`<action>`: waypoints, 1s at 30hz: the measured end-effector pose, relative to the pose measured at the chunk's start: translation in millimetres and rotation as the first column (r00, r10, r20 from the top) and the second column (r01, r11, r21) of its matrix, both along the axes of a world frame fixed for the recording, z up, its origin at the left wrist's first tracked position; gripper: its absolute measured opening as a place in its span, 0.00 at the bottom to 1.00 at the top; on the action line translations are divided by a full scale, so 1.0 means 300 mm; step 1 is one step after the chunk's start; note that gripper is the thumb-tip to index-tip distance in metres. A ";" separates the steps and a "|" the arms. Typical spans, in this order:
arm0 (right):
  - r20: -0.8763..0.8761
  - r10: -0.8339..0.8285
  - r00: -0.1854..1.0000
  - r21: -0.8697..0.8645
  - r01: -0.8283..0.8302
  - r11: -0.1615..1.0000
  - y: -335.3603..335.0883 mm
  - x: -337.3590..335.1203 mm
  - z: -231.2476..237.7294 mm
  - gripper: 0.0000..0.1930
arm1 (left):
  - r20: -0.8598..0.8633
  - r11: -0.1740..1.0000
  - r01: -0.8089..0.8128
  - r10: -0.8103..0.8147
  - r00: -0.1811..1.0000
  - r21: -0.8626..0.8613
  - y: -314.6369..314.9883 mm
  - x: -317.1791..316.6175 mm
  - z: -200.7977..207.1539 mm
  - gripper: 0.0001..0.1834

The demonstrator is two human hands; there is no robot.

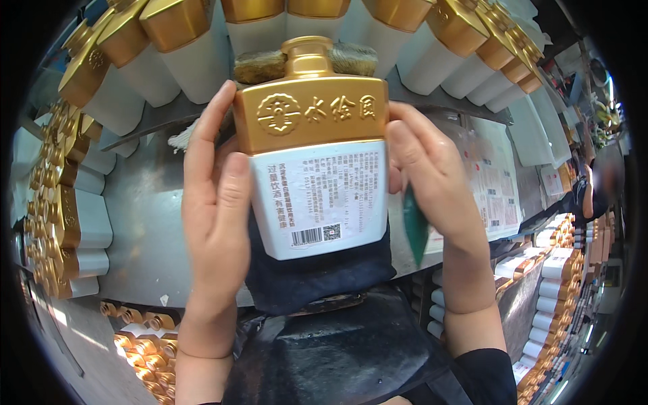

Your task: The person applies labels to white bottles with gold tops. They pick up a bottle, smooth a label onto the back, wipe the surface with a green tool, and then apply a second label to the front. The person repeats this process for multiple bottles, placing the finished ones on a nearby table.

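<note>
A flat bottle with a gold embossed shoulder and neck and a white body stands in front of me, its printed label and barcode facing up at me. Along its left edge lies my left hand, closed on that side with the thumb at the front. My right hand grips the opposite edge near the gold shoulder. From under the right palm hangs a green, flat, pointed piece; its upper end is hidden by the hand. Beneath the bottle is a folded dark cloth.
Similar gold-and-white bottles line the far side in a curved row, with more stacked at the left and lower right. Fuzzy brown rolls sit behind the bottle's neck. Printed label sheets lie on the grey table. Another person is at far right.
</note>
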State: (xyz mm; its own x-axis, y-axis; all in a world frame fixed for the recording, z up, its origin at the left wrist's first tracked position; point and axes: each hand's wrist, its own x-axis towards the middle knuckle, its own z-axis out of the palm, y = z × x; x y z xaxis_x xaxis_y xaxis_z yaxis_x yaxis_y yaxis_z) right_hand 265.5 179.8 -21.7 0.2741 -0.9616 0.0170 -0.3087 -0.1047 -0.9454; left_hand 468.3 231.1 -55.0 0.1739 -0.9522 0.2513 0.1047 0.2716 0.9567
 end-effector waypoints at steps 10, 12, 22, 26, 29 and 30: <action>-0.251 0.103 0.963 0.005 -0.105 0.994 0.081 -0.039 0.019 0.43 | -0.082 0.985 0.146 -0.138 0.987 0.094 0.069 0.008 -0.012 0.56; -0.297 0.103 0.949 -0.038 -0.120 0.992 0.085 -0.038 0.003 0.45 | -0.030 0.989 0.120 -0.117 0.993 0.092 0.066 -0.013 -0.017 0.58; -0.270 0.111 0.956 0.023 -0.109 0.994 0.073 -0.043 0.018 0.44 | -0.027 0.986 0.150 -0.148 0.989 0.075 0.065 -0.003 -0.022 0.58; -0.318 0.101 0.943 -0.047 -0.122 0.991 0.081 -0.035 0.012 0.43 | -0.024 0.986 0.132 -0.130 0.991 0.105 0.067 -0.012 -0.018 0.58; -0.332 0.113 0.936 -0.047 -0.136 0.990 0.083 -0.037 0.008 0.43 | -0.034 0.984 0.138 -0.135 0.990 0.115 0.066 -0.013 -0.022 0.58; -0.336 0.117 0.934 -0.038 -0.138 0.990 0.083 -0.037 0.009 0.43 | -0.042 0.983 0.140 -0.136 0.990 0.117 0.067 -0.013 -0.021 0.58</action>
State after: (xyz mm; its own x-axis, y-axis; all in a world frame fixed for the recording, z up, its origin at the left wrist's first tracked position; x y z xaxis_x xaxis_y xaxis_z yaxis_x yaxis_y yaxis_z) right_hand 254.5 204.6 -18.9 0.3943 -0.9181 -0.0393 -0.5844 -0.2175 -0.7818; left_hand 464.4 251.2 -61.2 0.0446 -0.9904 0.1312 0.1656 0.1368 0.9767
